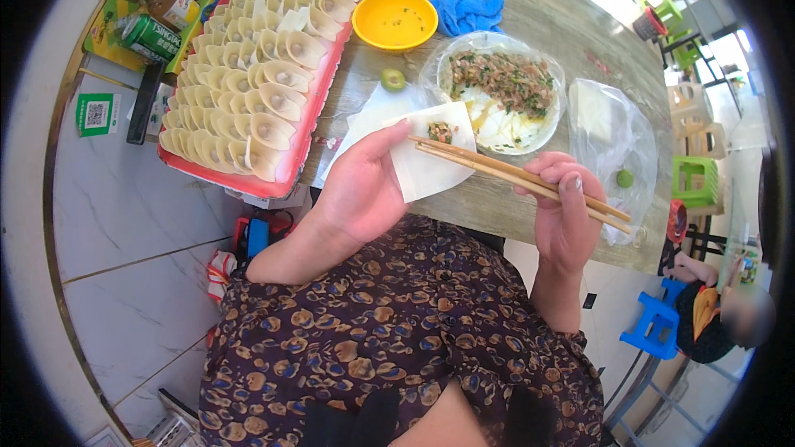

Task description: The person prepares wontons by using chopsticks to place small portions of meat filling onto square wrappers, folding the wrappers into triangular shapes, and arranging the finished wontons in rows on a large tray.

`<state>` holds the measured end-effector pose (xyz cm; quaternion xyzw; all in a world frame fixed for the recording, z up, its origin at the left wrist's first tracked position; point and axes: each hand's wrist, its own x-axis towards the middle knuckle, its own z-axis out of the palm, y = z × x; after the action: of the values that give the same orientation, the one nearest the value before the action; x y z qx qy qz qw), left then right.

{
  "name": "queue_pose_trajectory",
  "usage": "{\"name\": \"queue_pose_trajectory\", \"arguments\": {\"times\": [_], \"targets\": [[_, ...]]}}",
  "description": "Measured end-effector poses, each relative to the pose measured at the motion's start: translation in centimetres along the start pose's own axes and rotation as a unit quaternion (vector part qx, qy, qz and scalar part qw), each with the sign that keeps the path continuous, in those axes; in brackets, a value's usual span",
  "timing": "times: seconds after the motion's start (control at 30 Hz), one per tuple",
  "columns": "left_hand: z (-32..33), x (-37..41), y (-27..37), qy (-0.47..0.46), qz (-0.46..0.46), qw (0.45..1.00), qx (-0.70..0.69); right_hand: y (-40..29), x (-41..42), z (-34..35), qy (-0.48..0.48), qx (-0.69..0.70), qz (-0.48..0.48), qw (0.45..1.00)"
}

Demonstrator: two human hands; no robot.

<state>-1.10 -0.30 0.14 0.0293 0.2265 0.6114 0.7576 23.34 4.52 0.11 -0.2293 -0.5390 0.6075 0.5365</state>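
Note:
On my left hand (366, 189) lies a square dough wrapper (428, 171), held with the thumb along its upper left edge. A small dab of minced filling (441, 132) sits near the wrapper's top. My right hand (568, 208) grips a pair of wooden chopsticks (497, 169), their tips over the wrapper just below the filling. Beyond the hands stands a white bowl lined with clear plastic (506, 141), part full of minced meat with chopped greens (506, 77). To the left, a red tray (298, 164) carries rows of folded, filled wrappers (248, 74).
A yellow bowl (395, 18), a blue cloth (469, 7) and a cut green fruit or vegetable piece (393, 79) lie behind my left hand. Right of the filling bowl is a plastic bag (627, 118) with white wrappers (590, 110). Bottles (164, 0) stand far left; another person (702, 316) is at right.

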Motion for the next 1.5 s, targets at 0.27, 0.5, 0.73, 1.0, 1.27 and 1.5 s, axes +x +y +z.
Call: {"name": "queue_pose_trajectory", "arguments": {"times": [0.27,0.5,0.73,1.0,1.27,1.5], "targets": [[-0.4,0.0,0.1,0.004,0.018,1.0,-0.001,0.6,0.3,-0.3,0.078,0.058,0.028,0.995],[-0.1,0.0,0.1,-0.004,0.022,1.0,-0.009,1.8,-0.3,-0.8,0.062,0.005,0.019,0.998],[-0.8,0.4,0.1,0.011,0.018,1.0,0.003,0.6,-0.3,-2.2,0.044,0.017,-0.078,0.996],[0.5,-0.2,-0.6,-0.034,0.054,0.99,0.122,0.3,1.5,0.7,0.034,-0.252,-0.094,0.963],[0.8,-0.9,-1.0,-0.075,0.024,0.992,0.102,1.1,3.5,3.6,-0.07,-0.392,-0.119,0.909],[-0.3,-1.2,-0.7,-0.042,-0.008,0.997,0.063,1.1,2.9,4.6,-0.128,-0.451,-0.207,0.859]]}}
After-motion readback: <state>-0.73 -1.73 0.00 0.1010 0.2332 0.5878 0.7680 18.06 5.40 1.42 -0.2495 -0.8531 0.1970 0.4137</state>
